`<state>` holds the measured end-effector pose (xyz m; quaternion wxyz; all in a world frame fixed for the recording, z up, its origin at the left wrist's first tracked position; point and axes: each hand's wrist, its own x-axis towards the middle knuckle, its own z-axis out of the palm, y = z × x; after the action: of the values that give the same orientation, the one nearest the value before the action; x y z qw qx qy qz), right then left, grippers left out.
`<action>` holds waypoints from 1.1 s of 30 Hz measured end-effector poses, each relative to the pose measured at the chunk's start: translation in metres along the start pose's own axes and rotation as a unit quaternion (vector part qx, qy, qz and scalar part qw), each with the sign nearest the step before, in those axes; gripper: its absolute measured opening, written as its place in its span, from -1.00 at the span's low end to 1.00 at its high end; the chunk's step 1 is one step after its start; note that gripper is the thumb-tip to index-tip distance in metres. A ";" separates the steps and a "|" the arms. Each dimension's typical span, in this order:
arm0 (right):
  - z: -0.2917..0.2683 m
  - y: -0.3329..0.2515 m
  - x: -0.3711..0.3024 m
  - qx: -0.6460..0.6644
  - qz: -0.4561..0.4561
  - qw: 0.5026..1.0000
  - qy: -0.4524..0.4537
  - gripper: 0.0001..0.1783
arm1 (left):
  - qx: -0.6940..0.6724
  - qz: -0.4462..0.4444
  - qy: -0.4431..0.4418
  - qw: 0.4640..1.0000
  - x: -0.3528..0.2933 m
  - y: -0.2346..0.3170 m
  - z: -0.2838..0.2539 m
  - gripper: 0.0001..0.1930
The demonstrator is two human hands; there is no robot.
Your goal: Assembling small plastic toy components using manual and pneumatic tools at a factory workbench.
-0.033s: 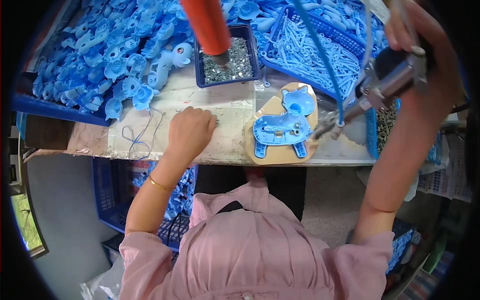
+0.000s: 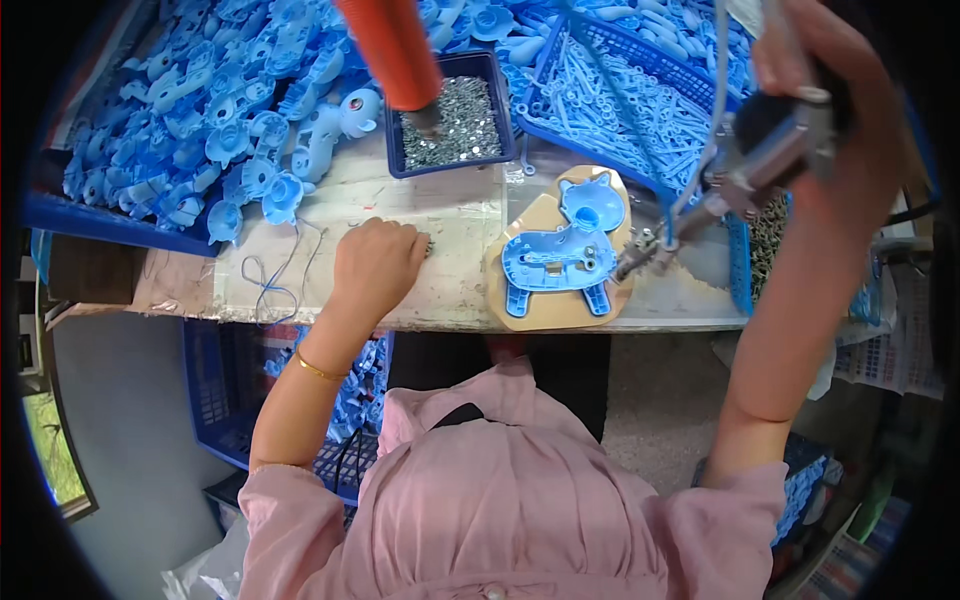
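Note:
A light blue animal-shaped plastic shell half (image 2: 545,262) lies hollow side up on a tan holding block (image 2: 517,313). Small metal parts sit inside the shell. My right hand (image 2: 815,55), blurred and partly cut by shadow, is wrapped round a black-and-silver metal tool (image 2: 715,200) with thin hoses. The tool slants down to the left, its tip close to the shell's right side; contact cannot be made out. My left hand (image 2: 378,262) rests on the table left of the block, fingers curled. Something small and dark shows at its fingertips.
An orange-red tool (image 2: 398,55) hangs above a dark blue tray of small metal pieces (image 2: 410,172). Blue plastic parts (image 2: 225,140) are heaped at the left. A blue basket (image 2: 655,182) holds thin blue pieces. Another bin (image 2: 738,265) of small metal parts stands right; cord (image 2: 275,285) lies left.
The metal tool in my right hand has shifted slightly left and down, its tip closer to the shell. My left hand stays in place on the table. The view has moved slightly.

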<state>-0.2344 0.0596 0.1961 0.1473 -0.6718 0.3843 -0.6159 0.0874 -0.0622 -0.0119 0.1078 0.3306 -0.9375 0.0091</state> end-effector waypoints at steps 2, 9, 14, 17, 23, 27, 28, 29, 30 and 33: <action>0.059 -0.030 0.024 -0.045 0.130 0.968 0.210 -0.46 | -0.008 -0.003 -0.003 1.000 0.003 -0.003 0.000 -0.65; 0.027 -0.025 0.046 0.022 0.131 0.987 0.091 -0.52 | -0.124 0.066 0.046 0.989 0.012 0.055 -0.029 -0.76; -0.014 -0.008 0.050 0.077 0.117 0.989 0.056 -0.37 | -0.235 0.198 0.004 0.951 0.026 0.123 -0.020 -0.73; -0.068 0.057 0.038 -0.101 0.022 0.978 0.183 -0.70 | -0.201 0.229 -0.025 0.952 0.027 0.127 -0.008 -0.70; -0.168 0.203 -0.021 -0.234 0.276 0.920 0.150 -0.76 | -0.412 0.209 -0.107 0.880 0.022 0.066 -0.094 -0.82; -0.163 0.266 -0.009 -0.371 0.255 0.889 0.083 -0.74 | -0.309 0.024 -0.305 0.900 -0.018 0.000 -0.178 -0.86; -0.151 0.277 0.003 -0.396 0.255 0.881 0.034 -0.73 | -0.232 -0.053 -0.360 0.902 -0.038 -0.011 -0.191 -0.78; -0.140 0.287 0.015 -0.421 0.254 0.871 -0.016 -0.73 | -0.153 -0.130 -0.410 0.890 -0.058 -0.016 -0.197 -0.70; -0.129 0.295 0.026 -0.436 0.270 0.857 -0.054 -0.67 | -0.146 -0.141 -0.408 0.890 -0.077 -0.014 -0.198 -0.70; -0.141 0.320 0.037 -0.450 0.310 0.816 -0.188 -0.59 | 0.008 -0.199 -0.338 0.920 -0.097 -0.013 -0.183 -0.60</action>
<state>-0.4760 -0.1389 0.0356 0.0807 -0.6116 0.7711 -0.1574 0.2049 0.0032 0.1458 -0.2184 0.4944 -0.8331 -0.1175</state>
